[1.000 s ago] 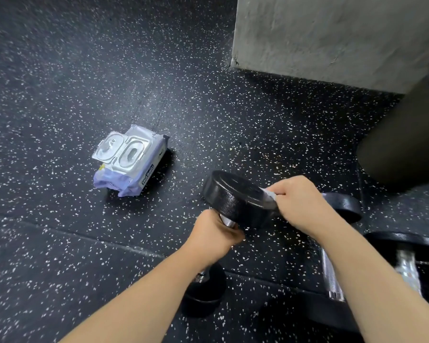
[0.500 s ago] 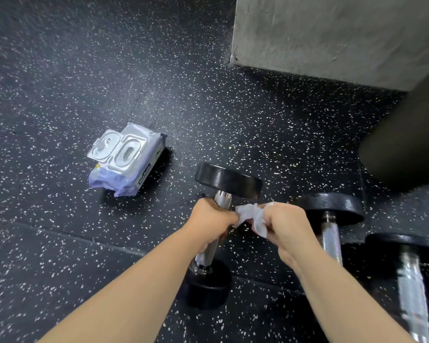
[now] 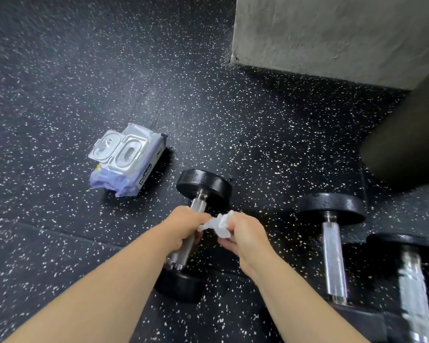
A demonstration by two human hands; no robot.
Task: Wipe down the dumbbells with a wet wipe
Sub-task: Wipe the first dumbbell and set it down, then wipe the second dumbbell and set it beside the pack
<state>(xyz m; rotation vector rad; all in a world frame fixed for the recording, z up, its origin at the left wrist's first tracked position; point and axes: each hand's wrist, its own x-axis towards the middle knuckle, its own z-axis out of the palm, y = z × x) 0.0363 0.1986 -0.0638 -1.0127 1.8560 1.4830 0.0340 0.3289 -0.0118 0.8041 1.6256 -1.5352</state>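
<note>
one second ago your right hand was rubbing the raised far head of the dumbbell [image 3: 203, 185]. now it appears to lie back on the floor [image 3: 258, 144], your left hand [image 3: 186, 226] curled round its handle, and your right hand [image 3: 244, 235] pinching the bunched wet wipe [image 3: 218, 222] just beside that handle. that head looks finished; the handle seems next, then the neighbouring dumbbell [image 3: 331, 246].

Three dumbbells lie on the speckled floor [image 3: 60, 70] — a first dumbbell [image 3: 203, 185], a second dumbbell [image 3: 332, 246] and a third dumbbell [image 3: 412, 288]. Two bare hands, a left hand [image 3: 186, 224] and a right hand [image 3: 245, 233]. One white wet wipe [image 3: 218, 222]. One pack of wipes [image 3: 126, 159]. One grey concrete block [image 3: 332, 33] — and one dark rounded object [image 3: 406, 139].
</note>
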